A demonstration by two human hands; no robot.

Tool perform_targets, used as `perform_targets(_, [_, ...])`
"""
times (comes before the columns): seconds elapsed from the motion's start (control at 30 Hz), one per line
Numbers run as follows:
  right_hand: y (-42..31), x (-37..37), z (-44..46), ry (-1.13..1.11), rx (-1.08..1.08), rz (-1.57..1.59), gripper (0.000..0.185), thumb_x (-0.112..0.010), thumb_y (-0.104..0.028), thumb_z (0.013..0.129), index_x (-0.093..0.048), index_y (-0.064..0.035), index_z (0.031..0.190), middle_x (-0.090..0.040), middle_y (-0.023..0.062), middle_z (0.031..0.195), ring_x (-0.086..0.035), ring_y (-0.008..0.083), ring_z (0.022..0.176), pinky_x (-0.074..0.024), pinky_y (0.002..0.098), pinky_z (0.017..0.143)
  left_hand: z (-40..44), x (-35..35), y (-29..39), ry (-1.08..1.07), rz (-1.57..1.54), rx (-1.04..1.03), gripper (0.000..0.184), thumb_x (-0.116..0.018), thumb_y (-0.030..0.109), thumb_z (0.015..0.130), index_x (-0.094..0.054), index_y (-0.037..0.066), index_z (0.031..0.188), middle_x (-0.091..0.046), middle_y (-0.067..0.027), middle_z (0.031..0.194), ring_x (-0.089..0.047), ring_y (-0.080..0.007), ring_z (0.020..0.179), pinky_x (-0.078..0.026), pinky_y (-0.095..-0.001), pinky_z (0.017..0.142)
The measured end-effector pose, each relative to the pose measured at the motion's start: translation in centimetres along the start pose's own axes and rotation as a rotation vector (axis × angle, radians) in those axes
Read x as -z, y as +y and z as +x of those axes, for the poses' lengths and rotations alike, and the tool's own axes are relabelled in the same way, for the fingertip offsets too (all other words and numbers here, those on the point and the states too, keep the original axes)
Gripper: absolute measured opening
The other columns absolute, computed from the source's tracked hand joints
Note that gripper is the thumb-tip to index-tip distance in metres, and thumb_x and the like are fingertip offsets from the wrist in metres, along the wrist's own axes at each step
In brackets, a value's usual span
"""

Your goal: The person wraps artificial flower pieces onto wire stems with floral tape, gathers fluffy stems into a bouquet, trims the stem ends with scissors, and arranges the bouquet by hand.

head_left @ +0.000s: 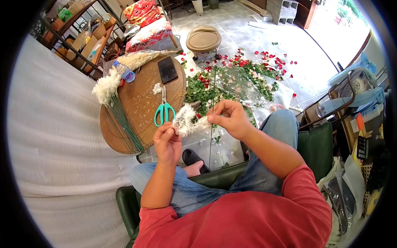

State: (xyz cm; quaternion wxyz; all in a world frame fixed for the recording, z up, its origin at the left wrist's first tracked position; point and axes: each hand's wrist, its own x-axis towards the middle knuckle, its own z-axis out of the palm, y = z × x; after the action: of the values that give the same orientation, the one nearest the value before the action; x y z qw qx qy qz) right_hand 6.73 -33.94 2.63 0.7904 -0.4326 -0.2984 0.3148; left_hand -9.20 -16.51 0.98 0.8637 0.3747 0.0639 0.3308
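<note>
With the left hand [166, 144], pinches one end of a fluffy white strip [185, 120] between thumb and fingers; with the right hand [231, 120], closes thumb and forefinger at the other end, so holds the strip between both hands. Has a thin dark stem [210, 149] beside the right fingertips; cannot tell whether pinched there too. Just beyond the left hand, over the round wooden desk [136, 99], shows scissors [164, 111] with teal handles, and farther off a dark phone [167, 69]. To the left of the left hand, has white flowers [105, 87] on long green stems [124, 124], with a bottle [125, 72] near the blossoms. Beyond the right hand, shows red petals [202, 77] and green leaves [198, 94] scattered on the floor [231, 25], then a tan stool [203, 39].
</note>
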Motion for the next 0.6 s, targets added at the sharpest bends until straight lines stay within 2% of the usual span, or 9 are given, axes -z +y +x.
perform_targets(0.2, [-0.56, 0.27, 0.20, 0.037, 0.045, -0.057, 0.019, -0.075, 0.000, 0.081, -0.057, -0.0039, 0.080, -0.065, 0.0077, 0.086, -0.063, 0.0148, 0.085, -0.0494, 0.0297, 0.078, 0.11, -0.23, 0.20, -0.039, 0.024, -0.021, 0.009, -0.061, -0.002, 0.085, -0.066, -0.001, 0.093, -0.063, -0.0098, 0.097, -0.061, -0.0164, 0.080, -0.051, -0.0303, 0.069])
perform_targets(0.27, [-0.56, 0.39, 0.31, 0.028, 0.135, 0.004, 0.015, -0.074, -0.002, 0.083, -0.059, -0.0022, 0.081, -0.065, 0.0070, 0.087, -0.061, 0.0109, 0.081, -0.0483, 0.0251, 0.071, 0.24, 0.22, 0.01, -0.044, 0.054, -0.059, 0.009, -0.061, -0.003, 0.083, -0.065, -0.002, 0.091, -0.062, -0.0109, 0.094, -0.059, -0.0154, 0.077, -0.050, -0.0289, 0.067])
perform_targets(0.5, [-0.60, 0.43, 0.24, 0.035, 0.150, 0.024, 0.015, -0.074, -0.001, 0.083, -0.059, -0.0021, 0.082, -0.066, 0.0079, 0.088, -0.061, 0.0111, 0.081, -0.0489, 0.0251, 0.072, 0.12, -0.23, 0.08, -0.134, 0.131, -0.085, 0.009, -0.061, -0.004, 0.082, -0.066, -0.003, 0.090, -0.062, -0.0120, 0.093, -0.058, -0.0169, 0.077, -0.049, -0.0292, 0.067])
perform_targets(0.6, [-0.53, 0.37, 0.07, 0.018, 0.111, -0.044, 0.016, -0.075, -0.001, 0.082, -0.059, -0.0023, 0.082, -0.066, 0.0084, 0.088, -0.062, 0.0110, 0.081, -0.0492, 0.0243, 0.070, -0.08, -0.32, 0.00, -0.160, 0.235, -0.083, 0.011, -0.065, 0.000, 0.081, -0.066, -0.001, 0.091, -0.062, -0.0102, 0.095, -0.059, -0.0150, 0.076, -0.048, -0.0265, 0.067])
